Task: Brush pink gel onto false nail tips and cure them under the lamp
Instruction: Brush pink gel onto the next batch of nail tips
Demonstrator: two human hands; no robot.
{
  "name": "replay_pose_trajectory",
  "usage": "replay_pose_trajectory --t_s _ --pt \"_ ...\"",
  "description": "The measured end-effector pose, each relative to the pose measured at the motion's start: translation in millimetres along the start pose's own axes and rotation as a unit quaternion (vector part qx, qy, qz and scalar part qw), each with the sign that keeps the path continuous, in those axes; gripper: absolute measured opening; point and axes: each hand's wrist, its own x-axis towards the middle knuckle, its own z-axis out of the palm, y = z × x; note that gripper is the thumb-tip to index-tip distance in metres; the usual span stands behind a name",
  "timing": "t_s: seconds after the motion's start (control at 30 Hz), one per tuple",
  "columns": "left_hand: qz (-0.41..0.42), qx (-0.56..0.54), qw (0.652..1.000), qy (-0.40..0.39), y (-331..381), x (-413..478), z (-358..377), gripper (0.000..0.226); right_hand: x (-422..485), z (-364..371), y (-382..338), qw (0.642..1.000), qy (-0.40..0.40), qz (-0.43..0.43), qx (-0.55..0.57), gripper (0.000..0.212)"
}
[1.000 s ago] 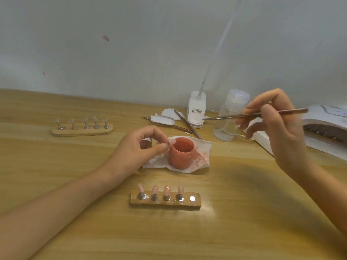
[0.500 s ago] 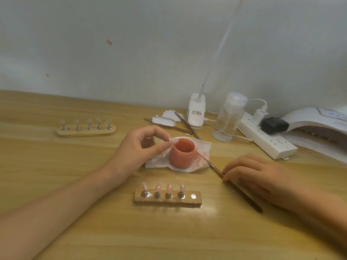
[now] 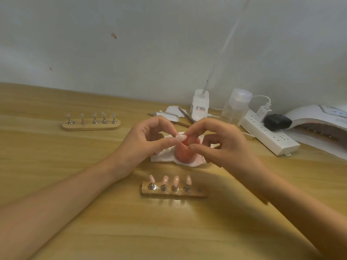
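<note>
My left hand [image 3: 144,141] pinches a pale pink false nail tip [image 3: 181,137] between thumb and forefinger, just above the open pink gel jar [image 3: 185,153]. My right hand [image 3: 221,145] is raised beside it with curled fingers, its forefinger touching the tip's free end and its thumb a little below. A dark end of the brush [image 3: 264,201] shows on the table under my right forearm. The near wooden holder [image 3: 174,193] carries several pink-coated tips [image 3: 170,180]; its rightmost post is bare. The curing lamp [image 3: 319,124] stands at the far right.
The jar sits on a stained tissue [image 3: 161,156]. A second holder [image 3: 91,126] with clear tips lies at the left. Behind the jar are metal tools [image 3: 185,117], a white bottle [image 3: 200,107], a clear pump bottle [image 3: 236,107] and a power strip [image 3: 270,136].
My right hand brought the brush down onto the table, let it go and rose to meet the nail tip in my left hand, which lifted slightly.
</note>
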Motion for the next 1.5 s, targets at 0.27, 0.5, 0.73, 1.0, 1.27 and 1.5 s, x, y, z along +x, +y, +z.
replay_pose_trajectory --t_s 0.27,0.5,0.73,1.0,1.27,1.5 --pt "-0.009 -0.072 0.996 -0.056 -4.1 0.7 -3.6 0.021 5.9 17.9 -9.5 0.996 0.011 -0.002 0.085 0.013" --pt "-0.012 -0.090 0.993 -0.079 -2.9 0.0 -5.3 0.020 -1.5 9.1 -12.3 0.992 0.007 0.054 0.114 0.005" --pt "-0.091 -0.030 0.994 0.059 -5.2 3.1 -2.9 0.028 -44.9 -8.4 3.5 0.981 -0.120 0.147 0.040 0.011" --pt "-0.098 0.000 0.994 0.056 -4.7 2.7 -0.4 0.030 -47.5 -5.3 10.7 0.978 -0.120 0.167 0.035 0.005" --pt "-0.099 0.002 0.994 0.052 -5.4 2.3 -0.3 0.029 -50.4 -8.1 9.1 0.979 -0.131 0.133 -0.082 0.025" --pt "-0.099 0.008 0.994 0.053 -5.6 3.0 -0.8 0.029 -60.6 -6.9 7.8 0.980 -0.073 0.034 -0.183 0.021"
